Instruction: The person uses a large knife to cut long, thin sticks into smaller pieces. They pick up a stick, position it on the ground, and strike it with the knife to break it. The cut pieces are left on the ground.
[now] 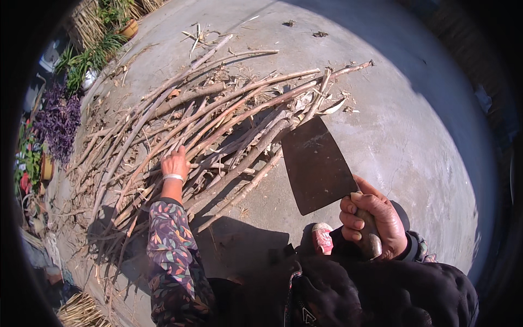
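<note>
A loose pile of dry branches (218, 117) lies across the concrete ahead of me and to my left. My left hand (175, 165), with a pale band at the wrist, reaches down into the pile and is closed around a thin stick; the fingertips are partly hidden. My right hand (381, 220) grips the rounded handle (369, 240) of a cleaver (316, 166). Its broad, dark blade is raised above the ground, pointing away from me, just right of the branches. The blade's far corner overlaps the ends of the thicker branches in view.
Bark and twig scraps litter the concrete floor (403, 147). Potted plants (79, 65) and a purple-leaved plant (59, 122) line the left side. A bundle of dry stalks (81, 310) sits at lower left. My red-and-white shoe (322, 238) is below the blade.
</note>
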### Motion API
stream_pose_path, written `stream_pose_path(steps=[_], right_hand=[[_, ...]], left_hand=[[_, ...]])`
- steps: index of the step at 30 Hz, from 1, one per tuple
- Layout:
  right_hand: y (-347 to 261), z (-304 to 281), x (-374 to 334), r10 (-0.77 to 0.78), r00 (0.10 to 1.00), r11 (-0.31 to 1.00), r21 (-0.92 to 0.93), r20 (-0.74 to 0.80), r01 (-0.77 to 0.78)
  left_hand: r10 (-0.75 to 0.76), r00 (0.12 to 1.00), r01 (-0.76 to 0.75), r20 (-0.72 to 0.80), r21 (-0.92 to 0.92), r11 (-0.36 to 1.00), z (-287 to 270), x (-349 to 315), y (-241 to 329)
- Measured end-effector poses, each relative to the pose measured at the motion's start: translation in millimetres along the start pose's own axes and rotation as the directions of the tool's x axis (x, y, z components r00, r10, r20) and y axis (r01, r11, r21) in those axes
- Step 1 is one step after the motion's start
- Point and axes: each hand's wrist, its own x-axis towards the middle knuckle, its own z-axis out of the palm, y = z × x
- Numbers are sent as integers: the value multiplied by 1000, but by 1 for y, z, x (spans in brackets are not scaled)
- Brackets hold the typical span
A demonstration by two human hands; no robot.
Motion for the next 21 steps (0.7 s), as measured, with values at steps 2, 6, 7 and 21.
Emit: stream_pose_path(steps=[2, 6, 7, 21], right_hand=[[1, -2, -1, -4, 1000, 996, 94, 23, 1], [1, -8, -4, 11, 999, 998, 54, 35, -13], [1, -9, -4, 4, 999, 998, 55, 33, -6], [-8, -6, 2, 191, 960, 979, 30, 205, -201]], left_hand=[[29, 999, -27, -33, 41, 999, -1, 0, 1], [15, 996, -6, -83, 107, 994, -14, 0, 1], [49, 990, -37, -132, 89, 995, -19, 1, -2], [130, 876, -32, -465, 214, 976, -282, 29, -67]])
